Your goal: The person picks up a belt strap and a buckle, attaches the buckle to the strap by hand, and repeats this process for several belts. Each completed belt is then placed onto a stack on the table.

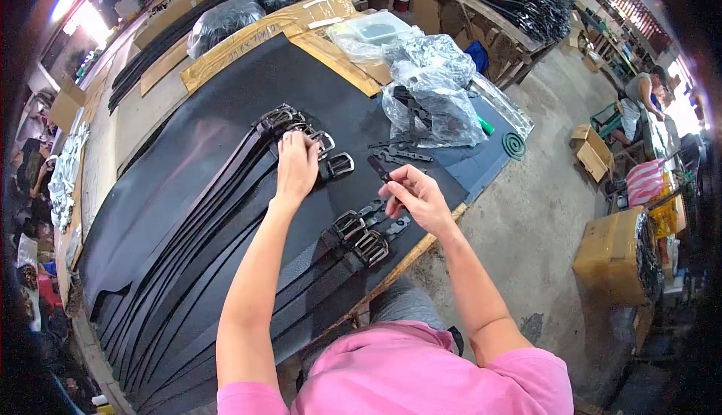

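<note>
My left hand (298, 165) has its fingers curled over the buckle end of a black belt (226, 182), in a fanned stack of several belts. Metal buckles (341, 164) stick out around those fingers, which partly hide the grip. Between the thumb and fingers of my right hand (418, 198) is a small flat black belt hanger (378, 168), raised above the table. Similar loose black hangers (402, 152) lie in a pile just beyond it. Closer to me, a second group of belts has buckles (368, 246) with hangers (397, 227) at their ends.
Clear plastic bags (436, 106) and a plastic tub (378, 27) stand at the table's far side, by flattened cardboard (263, 35). A green coil (514, 145) lies at the right corner. Across the floor are boxes (613, 253) and a seated person (639, 103).
</note>
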A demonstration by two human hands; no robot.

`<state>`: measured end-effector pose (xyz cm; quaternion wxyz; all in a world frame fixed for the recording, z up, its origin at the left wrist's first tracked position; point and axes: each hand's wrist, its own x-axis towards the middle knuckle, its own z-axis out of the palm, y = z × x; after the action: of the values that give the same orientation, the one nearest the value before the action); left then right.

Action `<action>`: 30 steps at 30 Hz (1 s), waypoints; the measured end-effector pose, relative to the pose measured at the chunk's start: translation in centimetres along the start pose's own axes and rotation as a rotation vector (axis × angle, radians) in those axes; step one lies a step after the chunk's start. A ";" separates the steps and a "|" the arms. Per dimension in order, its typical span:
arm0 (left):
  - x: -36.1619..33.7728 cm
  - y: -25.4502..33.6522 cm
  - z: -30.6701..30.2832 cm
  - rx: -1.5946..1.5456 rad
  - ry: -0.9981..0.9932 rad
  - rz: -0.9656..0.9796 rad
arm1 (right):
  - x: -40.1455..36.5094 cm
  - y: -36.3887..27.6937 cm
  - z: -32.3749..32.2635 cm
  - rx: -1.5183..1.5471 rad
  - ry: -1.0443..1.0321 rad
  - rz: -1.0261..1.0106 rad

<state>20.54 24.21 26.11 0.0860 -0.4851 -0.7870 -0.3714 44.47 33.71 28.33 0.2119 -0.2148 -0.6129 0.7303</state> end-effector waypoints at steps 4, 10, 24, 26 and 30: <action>-1.3 3.5 -6.3 -0.792 -0.255 -0.274 | 0.3 1.2 0.1 -0.112 0.017 -0.139; -4.2 7.5 -9.6 -1.024 -0.348 -0.335 | -0.6 -0.5 5.1 0.050 0.018 -0.185; -6.6 8.7 -9.3 -1.352 -0.345 -0.398 | -2.2 -2.5 7.4 0.328 -0.111 -0.278; -6.9 9.1 -9.0 -1.302 -0.420 -0.399 | -2.4 -3.5 8.0 0.340 -0.102 -0.312; -7.1 9.2 -9.1 -1.295 -0.413 -0.401 | -2.3 -3.7 6.8 0.104 -0.166 -0.258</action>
<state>29.76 15.52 33.70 -0.4410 -0.3452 -0.4823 -0.6736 42.62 27.58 33.20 0.2635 -0.0620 -0.6120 0.7431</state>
